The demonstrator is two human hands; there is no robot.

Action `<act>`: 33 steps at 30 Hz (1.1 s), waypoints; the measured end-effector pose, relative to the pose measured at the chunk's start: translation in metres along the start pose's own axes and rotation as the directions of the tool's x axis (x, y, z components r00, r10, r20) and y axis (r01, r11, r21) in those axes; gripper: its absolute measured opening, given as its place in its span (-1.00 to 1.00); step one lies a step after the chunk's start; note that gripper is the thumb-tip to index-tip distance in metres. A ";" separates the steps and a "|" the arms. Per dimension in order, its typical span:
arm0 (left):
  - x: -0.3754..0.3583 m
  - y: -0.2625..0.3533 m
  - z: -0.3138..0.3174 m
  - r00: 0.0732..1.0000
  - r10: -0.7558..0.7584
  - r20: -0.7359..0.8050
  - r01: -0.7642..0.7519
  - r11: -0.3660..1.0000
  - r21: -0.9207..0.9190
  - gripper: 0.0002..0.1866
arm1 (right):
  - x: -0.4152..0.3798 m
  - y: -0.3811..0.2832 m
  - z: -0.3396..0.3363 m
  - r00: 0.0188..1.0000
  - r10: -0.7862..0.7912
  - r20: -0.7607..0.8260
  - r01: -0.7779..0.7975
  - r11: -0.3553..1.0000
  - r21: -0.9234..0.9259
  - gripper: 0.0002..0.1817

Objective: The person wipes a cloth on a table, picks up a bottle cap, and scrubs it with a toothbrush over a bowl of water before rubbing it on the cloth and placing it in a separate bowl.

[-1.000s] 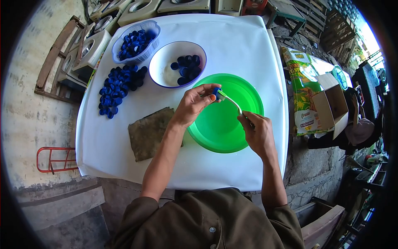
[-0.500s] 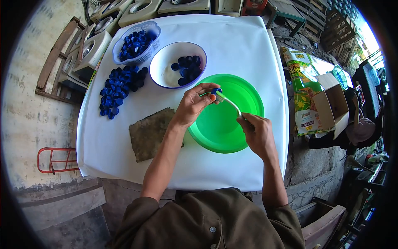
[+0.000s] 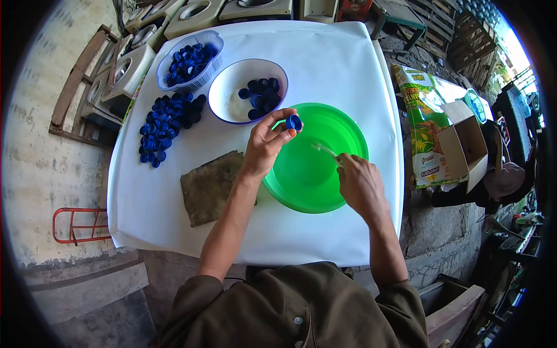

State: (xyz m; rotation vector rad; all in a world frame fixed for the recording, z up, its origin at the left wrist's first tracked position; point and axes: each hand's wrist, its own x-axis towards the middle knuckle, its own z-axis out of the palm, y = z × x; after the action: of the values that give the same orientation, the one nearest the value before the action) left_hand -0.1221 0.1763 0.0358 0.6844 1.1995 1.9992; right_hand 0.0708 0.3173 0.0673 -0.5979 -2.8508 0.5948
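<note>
Between the thumb and fingers of my left hand (image 3: 267,144) is a blue bottle cap (image 3: 293,122), its hollow side facing me. It is held over the left rim of a green basin (image 3: 307,200). My right hand (image 3: 362,181) grips a toothbrush (image 3: 326,149) by its handle, with the bristle end above the basin and apart from the cap. Behind my left hand stands a white bowl (image 3: 223,95) with several blue caps in it. A brown cloth (image 3: 209,188) lies flat beside my left forearm.
A pale blue basket (image 3: 212,66) of blue caps stands at the table's far left, with a heap of caps (image 3: 159,130) in front of it. Right of the white-covered table (image 3: 348,58) are an open cardboard box (image 3: 461,145) and a person (image 3: 505,180).
The toothbrush has come out of the cap and moved down and right, over the basin. My left hand has shifted slightly left and turned the cap's opening toward me.
</note>
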 end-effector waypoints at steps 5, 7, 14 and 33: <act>0.000 -0.001 -0.004 0.999 0.022 0.040 -0.024 0.999 0.049 -0.52 | 0.002 -0.003 0.004 0.987 0.003 0.162 -0.002 1.000 -0.005 -0.87; 0.001 -0.002 -0.004 0.998 0.033 0.056 -0.035 0.998 0.048 -0.53 | 0.003 -0.001 -0.010 0.980 0.004 0.198 -0.033 0.989 0.144 -0.86; 0.002 -0.001 -0.004 0.998 0.009 0.060 -0.008 1.000 -0.001 -0.54 | -0.008 -0.003 -0.044 0.992 0.126 -0.005 -0.116 0.927 0.357 -0.75; -0.004 0.003 0.002 0.995 0.010 0.100 -0.027 0.986 0.166 -0.60 | -0.011 0.001 -0.002 0.989 0.124 0.075 -0.139 0.673 0.726 -0.75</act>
State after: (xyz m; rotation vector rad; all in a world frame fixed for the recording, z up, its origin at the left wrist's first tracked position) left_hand -0.1194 0.1732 0.0391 0.8704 1.3148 1.8710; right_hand 0.0812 0.3141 0.0676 -0.6284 -2.2650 1.6543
